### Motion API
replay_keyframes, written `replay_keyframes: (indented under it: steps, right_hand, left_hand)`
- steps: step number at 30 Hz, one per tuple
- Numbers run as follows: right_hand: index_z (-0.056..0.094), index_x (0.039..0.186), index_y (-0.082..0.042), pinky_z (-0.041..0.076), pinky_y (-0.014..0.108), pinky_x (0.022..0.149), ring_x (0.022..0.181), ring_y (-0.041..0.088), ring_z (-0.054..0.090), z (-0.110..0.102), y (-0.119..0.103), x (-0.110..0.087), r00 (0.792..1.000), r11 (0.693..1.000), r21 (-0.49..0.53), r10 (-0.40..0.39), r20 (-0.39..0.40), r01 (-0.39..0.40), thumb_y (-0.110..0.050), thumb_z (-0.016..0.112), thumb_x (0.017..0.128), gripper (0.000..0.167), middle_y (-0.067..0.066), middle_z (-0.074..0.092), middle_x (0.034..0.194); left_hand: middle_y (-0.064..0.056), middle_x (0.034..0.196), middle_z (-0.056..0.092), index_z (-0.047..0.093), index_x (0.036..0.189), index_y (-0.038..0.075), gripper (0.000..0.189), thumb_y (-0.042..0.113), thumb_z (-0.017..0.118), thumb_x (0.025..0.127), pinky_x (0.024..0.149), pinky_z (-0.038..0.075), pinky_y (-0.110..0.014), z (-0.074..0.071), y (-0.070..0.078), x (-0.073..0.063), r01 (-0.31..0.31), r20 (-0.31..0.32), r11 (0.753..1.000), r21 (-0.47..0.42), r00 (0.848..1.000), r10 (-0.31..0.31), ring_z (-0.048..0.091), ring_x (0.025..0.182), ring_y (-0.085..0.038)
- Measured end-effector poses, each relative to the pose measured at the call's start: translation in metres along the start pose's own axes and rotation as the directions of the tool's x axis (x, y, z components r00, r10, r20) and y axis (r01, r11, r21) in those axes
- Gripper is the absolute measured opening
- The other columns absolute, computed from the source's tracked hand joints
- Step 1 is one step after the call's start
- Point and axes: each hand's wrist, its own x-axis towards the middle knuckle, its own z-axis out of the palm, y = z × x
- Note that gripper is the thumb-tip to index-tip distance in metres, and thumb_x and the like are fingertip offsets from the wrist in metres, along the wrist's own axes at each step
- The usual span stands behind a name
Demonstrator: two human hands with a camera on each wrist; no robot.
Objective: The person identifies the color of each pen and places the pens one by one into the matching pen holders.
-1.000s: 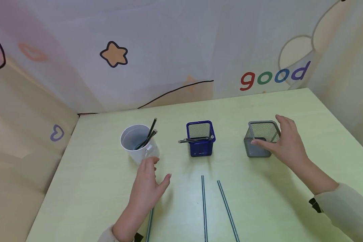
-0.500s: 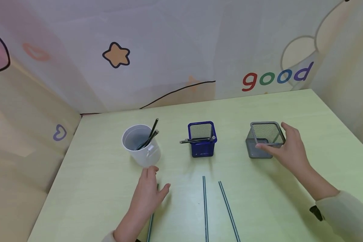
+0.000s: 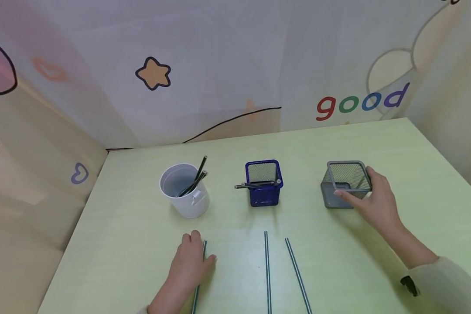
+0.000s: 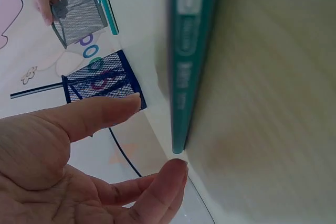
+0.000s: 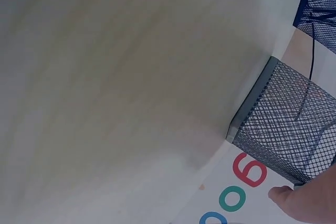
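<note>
In the head view, the left hand (image 3: 187,262) is hovering low over the left pencil (image 3: 196,291), its thumb and fingers standing apart on either side and seemingly gripping nothing. That pencil is lying on the table (image 3: 121,240), its far end pointing towards the white cup (image 3: 190,208), where other pencils are leaning. A pinch landing off-centre could be setting it rolling. Two more pencils (image 3: 298,274) are lying further right, well apart from the hand. The right hand (image 3: 378,203) is holding the grey basket (image 3: 339,199) near one corner of its rim; because the hold is all on one side, an uneven pull could be tipping it. The blue basket (image 3: 264,199) is standing between, with pencils poking past its rim, so a brushing arm could be toppling it

In the left wrist view, the pencil's end is showing just beside a fingertip, with touch hard to tell. Gripping only that end could be letting the pencil swing or slip

In the right wrist view, only part of the hand is showing at the grey basket's rim, so its firmness is staying unclear
</note>
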Motion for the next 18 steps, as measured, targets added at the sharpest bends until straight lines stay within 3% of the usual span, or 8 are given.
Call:
replay_keyframes:
  steps: [7, 11, 18]
  right_hand:
    - [0.02, 0.145, 0.012, 0.031, 0.067, 0.094, 0.123, 0.052, 0.034, 0.0002, -0.0002, -0.0011, 1.0, 1.0, 0.016, 0.013, 0.014, -0.013, -0.035, 0.073, 0.082, 0.094, 0.039, 0.035, 0.134]
    - [0.02, 0.145, 0.011, 0.033, 0.066, 0.092, 0.121, 0.05, 0.036, 0.0003, 0.0006, -0.0017, 1.0, 1.0, 0.007, 0.025, 0.018, -0.025, -0.036, 0.072, 0.082, 0.094, 0.038, 0.036, 0.133]
    - [0.023, 0.145, 0.01, 0.035, 0.063, 0.089, 0.117, 0.047, 0.039, 0.0012, 0.0016, -0.0011, 1.0, 1.0, -0.006, 0.023, 0.014, -0.023, -0.036, 0.073, 0.082, 0.092, 0.037, 0.039, 0.131]
  left_hand:
    - [-0.019, 0.089, 0.048, 0.046, 0.102, -0.008, 0.04, 0.01, 0.072, 0.079, 0.056, 0.046, -0.038, 0.0014, -0.0061, 0.0023, 0.065, 0.095, 0.998, 0.01, 0.993, -0.066, 0.049, 0.065, -0.026]
    - [-0.015, 0.081, 0.05, 0.047, 0.1, -0.006, 0.033, 0.01, 0.07, 0.082, 0.053, 0.044, -0.037, 0.0033, -0.009, 0.0026, 0.061, 0.13, 0.997, 0.04, 0.989, -0.066, 0.05, 0.064, -0.025]
    - [-0.011, 0.074, 0.049, 0.047, 0.095, -0.003, 0.021, 0.004, 0.064, 0.084, 0.05, 0.042, -0.035, 0.0031, -0.0089, 0.004, 0.054, 0.157, 0.998, 0.011, 0.986, -0.055, 0.049, 0.061, -0.024]
